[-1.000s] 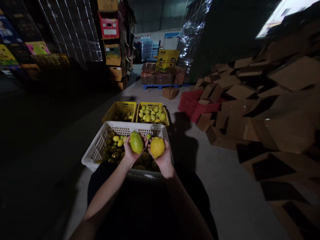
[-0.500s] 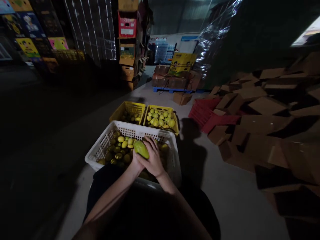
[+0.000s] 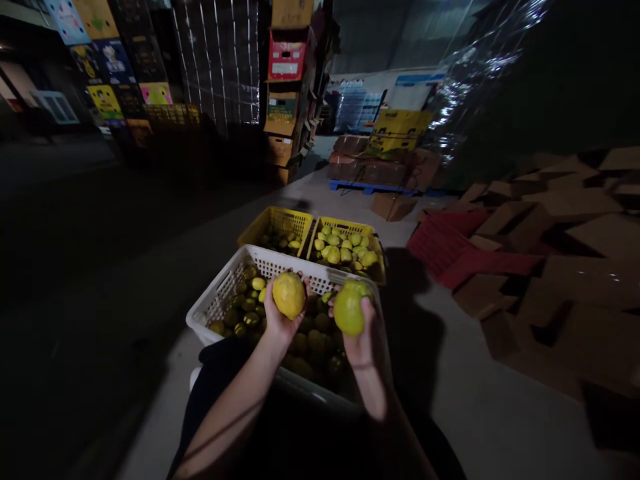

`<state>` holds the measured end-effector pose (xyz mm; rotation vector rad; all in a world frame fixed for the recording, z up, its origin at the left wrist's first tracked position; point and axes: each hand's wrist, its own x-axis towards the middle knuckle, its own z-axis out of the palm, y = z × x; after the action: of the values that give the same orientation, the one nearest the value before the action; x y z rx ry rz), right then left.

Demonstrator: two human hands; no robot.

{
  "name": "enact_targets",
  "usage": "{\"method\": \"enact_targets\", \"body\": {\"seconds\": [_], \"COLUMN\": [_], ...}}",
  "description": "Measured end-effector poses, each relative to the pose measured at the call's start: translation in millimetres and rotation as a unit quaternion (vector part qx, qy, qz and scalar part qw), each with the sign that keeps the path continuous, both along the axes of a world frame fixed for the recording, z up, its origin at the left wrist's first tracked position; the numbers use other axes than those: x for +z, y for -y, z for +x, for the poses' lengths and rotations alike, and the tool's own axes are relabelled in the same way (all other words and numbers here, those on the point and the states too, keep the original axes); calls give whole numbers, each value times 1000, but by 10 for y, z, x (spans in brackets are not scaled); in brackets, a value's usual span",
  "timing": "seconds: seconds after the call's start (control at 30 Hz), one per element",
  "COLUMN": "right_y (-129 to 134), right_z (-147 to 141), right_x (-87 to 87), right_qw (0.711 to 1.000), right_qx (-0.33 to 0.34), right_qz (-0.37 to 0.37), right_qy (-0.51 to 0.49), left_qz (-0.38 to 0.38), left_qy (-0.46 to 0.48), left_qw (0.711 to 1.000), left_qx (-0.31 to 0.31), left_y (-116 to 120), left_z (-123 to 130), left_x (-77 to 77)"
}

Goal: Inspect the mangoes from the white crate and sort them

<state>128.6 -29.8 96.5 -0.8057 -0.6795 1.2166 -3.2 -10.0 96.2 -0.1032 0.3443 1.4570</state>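
My left hand (image 3: 281,323) holds a yellow fruit (image 3: 289,295), its fingers curled around the sides. In my right hand (image 3: 361,337) is a larger green fruit (image 3: 351,307), with the thumb across its right side. Both hands are raised over a white perforated crate (image 3: 214,339) and stand apart from each other. Many green and yellow fruits (image 3: 316,341) lie inside that crate, partly in shadow.
Behind the white crate are two yellow crates (image 3: 311,235) with fruit. Flattened cardboard boxes (image 3: 555,287) and a red crate (image 3: 445,247) lie to the right. Stacked cartons (image 3: 283,110) and a blue pallet (image 3: 370,187) stand further back.
My hands were together around a green fruit; now they are apart, one fruit in each, and the yellow one has come into sight. The view has shifted left.
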Motion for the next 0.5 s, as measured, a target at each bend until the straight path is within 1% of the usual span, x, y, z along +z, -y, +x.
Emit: {"method": "enact_targets", "body": {"seconds": [0.1,0.2,0.27,0.33,0.4,0.5], "right_y": [-80,-64,-33,-17,-30,-87], "right_z": [-29,-99,-133,-141,-130,-110], "right_x": [19,28,56,83,78,-12], "right_qw": [986,970,966,962,957,948], "right_qx": [76,109,116,108,91,75], "right_qz": [-59,-82,-95,-123,-148,-156], "right_qy": [-138,-200,-211,-220,-232,-265], "left_qz": [2,13,17,18,16,2], "left_qy": [-4,-26,-40,-57,-71,-79], "left_qw": [1000,999,998,997,997,997], "left_qx": [-2,-17,-42,-54,-38,-1], "left_y": [21,41,51,50,33,-18], "left_z": [9,27,30,29,30,46], "left_x": [7,6,14,19,4,-68]}}
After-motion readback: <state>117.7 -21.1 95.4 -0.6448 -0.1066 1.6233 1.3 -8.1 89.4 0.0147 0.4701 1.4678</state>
